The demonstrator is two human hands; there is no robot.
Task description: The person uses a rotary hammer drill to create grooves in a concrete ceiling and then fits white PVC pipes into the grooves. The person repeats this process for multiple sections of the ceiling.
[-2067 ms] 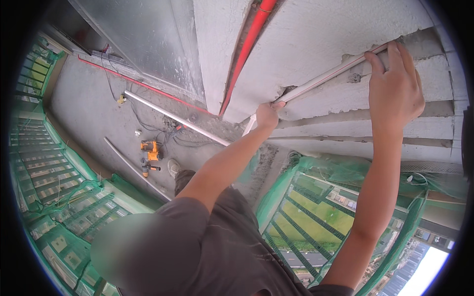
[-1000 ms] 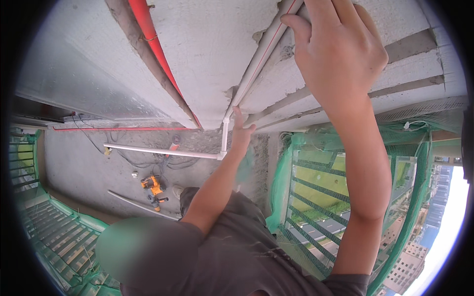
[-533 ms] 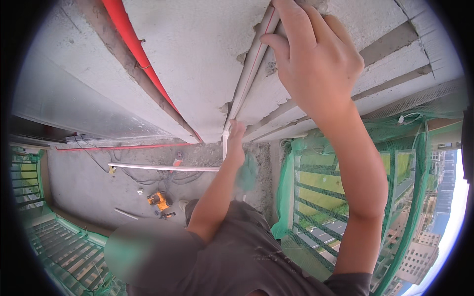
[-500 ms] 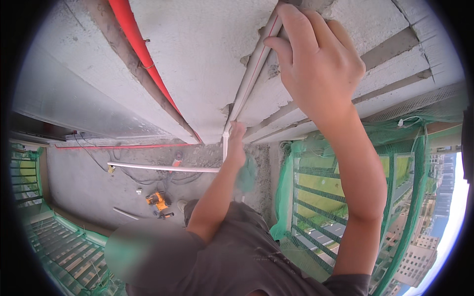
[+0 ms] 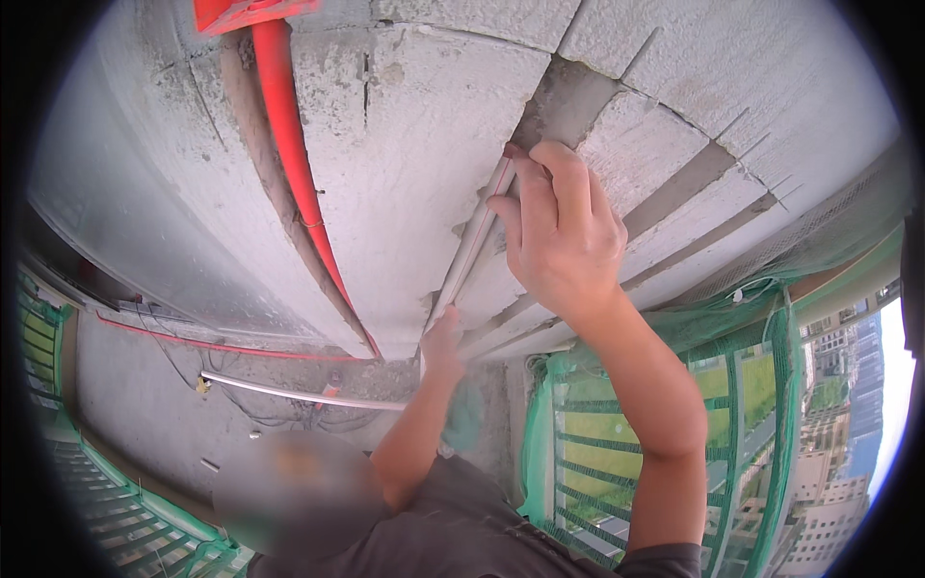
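Observation:
A white pipe (image 5: 470,241) with a thin red stripe lies along a groove cut in the pale block wall. Its upper end reaches my right hand (image 5: 568,231), whose thumb and fingers are bent in and grip the pipe near that end. Farther down the same pipe, my left hand (image 5: 441,345) is closed against it; most of its fingers are hidden. Above my right hand, the groove widens into a bare grey recess (image 5: 568,101).
A red pipe (image 5: 294,144) runs down another groove on the left from a red box (image 5: 252,13). On the concrete floor lie a long white pipe (image 5: 299,390) and dark cables. Railings with green netting (image 5: 535,443) stand at right and lower left. A blurred round shape covers the lower left.
The view has shifted, showing more wall and the red box at the top. Both hands stay on the pipe. The orange power tool on the floor is now hidden behind the blurred shape.

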